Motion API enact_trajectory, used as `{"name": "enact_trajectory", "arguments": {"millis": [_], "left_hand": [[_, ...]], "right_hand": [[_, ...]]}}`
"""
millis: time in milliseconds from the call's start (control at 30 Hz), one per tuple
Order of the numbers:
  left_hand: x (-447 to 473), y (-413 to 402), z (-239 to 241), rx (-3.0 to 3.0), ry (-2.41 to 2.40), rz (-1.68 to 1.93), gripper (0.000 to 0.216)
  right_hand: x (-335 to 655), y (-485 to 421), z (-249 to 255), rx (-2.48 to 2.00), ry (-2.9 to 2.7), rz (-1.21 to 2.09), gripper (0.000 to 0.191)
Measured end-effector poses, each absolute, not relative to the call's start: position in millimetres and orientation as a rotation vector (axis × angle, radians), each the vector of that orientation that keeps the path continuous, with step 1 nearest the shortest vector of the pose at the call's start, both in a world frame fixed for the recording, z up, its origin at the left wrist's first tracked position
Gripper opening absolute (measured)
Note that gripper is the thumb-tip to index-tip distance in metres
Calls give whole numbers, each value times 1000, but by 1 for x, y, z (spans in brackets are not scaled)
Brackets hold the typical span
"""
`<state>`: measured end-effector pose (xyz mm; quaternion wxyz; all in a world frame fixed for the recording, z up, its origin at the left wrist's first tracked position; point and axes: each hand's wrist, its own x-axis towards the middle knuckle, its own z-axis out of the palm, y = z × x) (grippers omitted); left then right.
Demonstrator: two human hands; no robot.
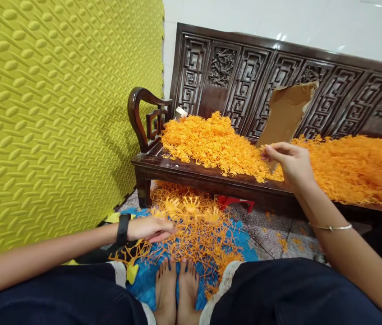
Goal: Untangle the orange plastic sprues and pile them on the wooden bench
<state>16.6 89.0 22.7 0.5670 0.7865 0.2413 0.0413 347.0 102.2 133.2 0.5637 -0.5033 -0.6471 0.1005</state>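
My left hand [150, 228], with a black band on its wrist, reaches low over a tangle of thin orange plastic frames [195, 228] on the floor; its fingers are drawn together and seem to pinch an orange piece. My right hand [290, 162], a thin bangle on the forearm, is raised at the front of a dark carved wooden bench [191, 174]. Its fingers are curled and pinched at the edge of a big heap of small orange plastic pieces [218, 142]. What it pinches is too small to name.
A torn sheet of cardboard [287, 113] leans against the bench back. A second orange heap [360, 167] fills the bench's right side. A yellow embossed foam wall [58, 113] stands left. A blue mat [241, 241] and my bare feet [177, 289] are below; something red [234, 202] lies under the bench.
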Motion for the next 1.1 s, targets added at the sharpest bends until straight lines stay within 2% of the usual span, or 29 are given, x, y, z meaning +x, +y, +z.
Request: {"name": "enact_trajectory", "arguments": {"millis": [100, 200, 267, 333, 433, 500, 567, 700, 767, 967, 1100], "left_hand": [[19, 90, 22, 1856, 586, 125, 59], [22, 90, 25, 1877, 556, 139, 59], [21, 91, 24, 1864, 560, 144, 60], [18, 92, 22, 1847, 575, 154, 60], [14, 92, 20, 1841, 588, 170, 61], [13, 93, 20, 1846, 582, 194, 61], [13, 93, 21, 1861, 566, 204, 62], [15, 94, 20, 1883, 546, 195, 60], [17, 94, 20, 1868, 534, 214, 60], [22, 90, 25, 1824, 515, 231, 59], [23, 88, 30, 1825, 537, 213, 58]], "right_hand": [[347, 102, 98, -1403, -1821, 631, 8], [323, 109, 63, -1506, -2005, 996, 15], [312, 127, 62, -1480, -1940, 963, 19], [313, 155, 84, -1422, -1782, 800, 16], [328, 192, 125, -1345, -1525, 580, 32], [338, 202, 131, -1341, -1462, 578, 36], [344, 196, 116, -1363, -1498, 687, 33], [344, 163, 67, -1513, -1768, 1158, 28], [339, 148, 58, -1573, -1840, 1288, 29], [294, 119, 79, -1256, -2082, 1415, 31], [257, 98, 90, -955, -2146, 1546, 46]]}}
